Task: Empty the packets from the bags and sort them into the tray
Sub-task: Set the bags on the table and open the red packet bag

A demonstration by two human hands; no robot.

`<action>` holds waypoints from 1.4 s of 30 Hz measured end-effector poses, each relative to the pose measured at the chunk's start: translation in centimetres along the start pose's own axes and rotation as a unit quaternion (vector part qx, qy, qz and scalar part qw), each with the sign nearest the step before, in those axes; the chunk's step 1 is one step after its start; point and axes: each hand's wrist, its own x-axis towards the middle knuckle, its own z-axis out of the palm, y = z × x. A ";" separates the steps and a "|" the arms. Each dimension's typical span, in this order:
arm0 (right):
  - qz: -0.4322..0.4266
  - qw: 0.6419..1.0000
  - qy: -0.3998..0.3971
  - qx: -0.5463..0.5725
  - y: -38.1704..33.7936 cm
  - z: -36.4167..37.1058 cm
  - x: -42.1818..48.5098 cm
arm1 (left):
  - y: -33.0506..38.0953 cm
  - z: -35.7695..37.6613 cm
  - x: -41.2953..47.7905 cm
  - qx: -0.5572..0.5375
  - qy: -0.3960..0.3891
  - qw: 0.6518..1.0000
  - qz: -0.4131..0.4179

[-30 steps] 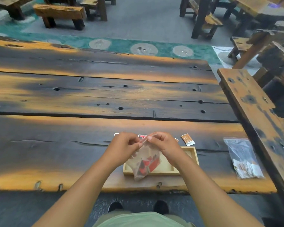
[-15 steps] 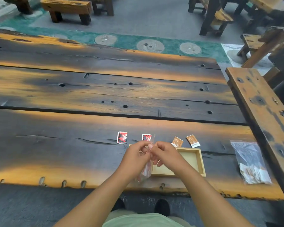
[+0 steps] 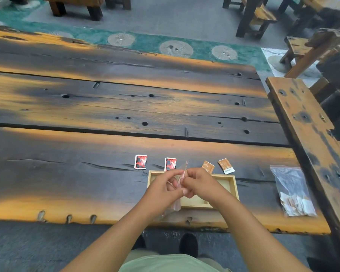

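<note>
While left hand (image 3: 161, 190) and right hand (image 3: 202, 185) clamp fingers on the bag (image 3: 176, 204) above the six-o'clock tray (image 3: 227, 182), its mouth wants parting evenly.

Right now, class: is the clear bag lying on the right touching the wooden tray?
Apart. The head view shows bare dark table between the bag and the tray, at its right rim.

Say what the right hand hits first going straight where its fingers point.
Probably the left hand: the right hand points leftward at it, with only the pinched clear plastic bag between them.
</note>
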 end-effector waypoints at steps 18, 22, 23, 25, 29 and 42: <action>-0.052 0.989 -0.076 0.111 0.9 -0.6 -0.2 | 0.4 -1.6 -0.3 -0.144 -0.027 0.989 -0.030; -0.046 0.981 -0.084 0.167 1.1 -0.7 -0.5 | 0.7 -1.5 -0.3 -0.143 -0.032 0.989 -0.016; -0.046 0.979 -0.085 0.180 1.1 -0.7 -0.6 | 0.7 -1.5 -0.3 -0.141 -0.031 0.989 -0.012; -0.047 0.976 -0.087 0.192 1.2 -0.7 -0.6 | 0.7 -1.6 -0.1 -0.121 -0.024 0.992 -0.009; -0.050 0.979 -0.093 0.173 1.2 -0.7 -0.7 | 0.5 -1.3 0.0 -0.085 -0.009 0.996 -0.011; -0.077 0.984 -0.139 0.080 1.6 -0.3 -0.6 | 0.3 -0.8 0.4 -0.080 -0.036 0.995 -0.053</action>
